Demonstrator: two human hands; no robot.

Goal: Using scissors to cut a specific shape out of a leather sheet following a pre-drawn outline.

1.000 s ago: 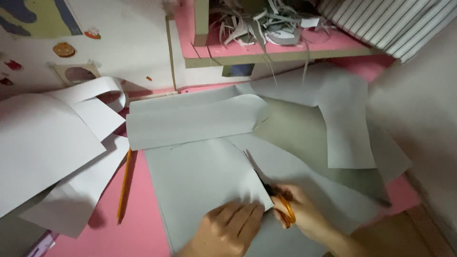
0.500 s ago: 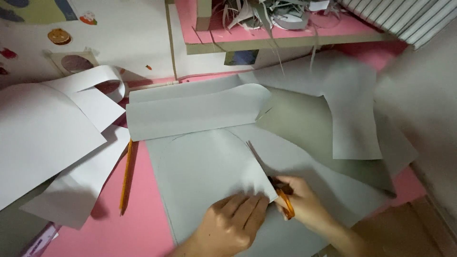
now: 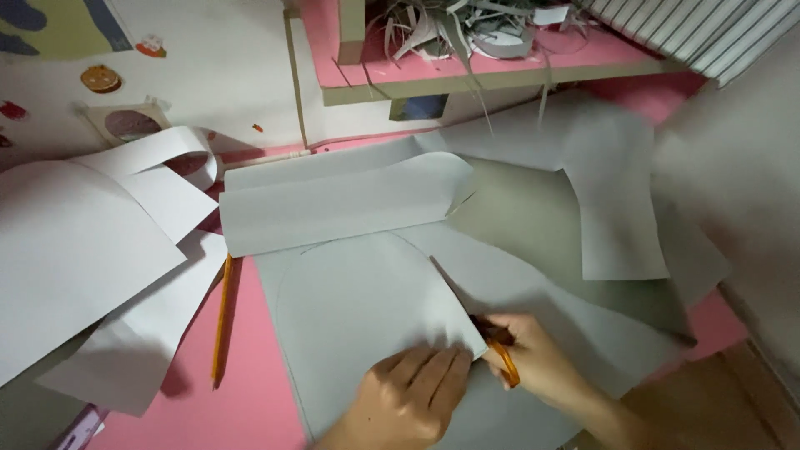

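Observation:
A large grey sheet of paper [image 3: 358, 308] lies on the pink desk [image 3: 233, 392] with a curved line drawn on it. My right hand [image 3: 542, 367] grips orange-handled scissors [image 3: 498, 350] whose blades sit in a cut running up into the sheet. My left hand [image 3: 408, 400] rests flat on the sheet just left of the cut, fingers pressed down near the scissors. The blades are mostly hidden under the lifted paper edge.
An orange pencil [image 3: 221, 321] lies on the desk to the left. Loose white sheets [image 3: 83, 250] pile at the left, more grey sheets [image 3: 600, 208] at the right. A pink shelf [image 3: 467, 71] behind holds paper strips.
The view has shifted slightly. My right hand and the scissors have moved a little along the cut, and my left hand has slid closer beside them.

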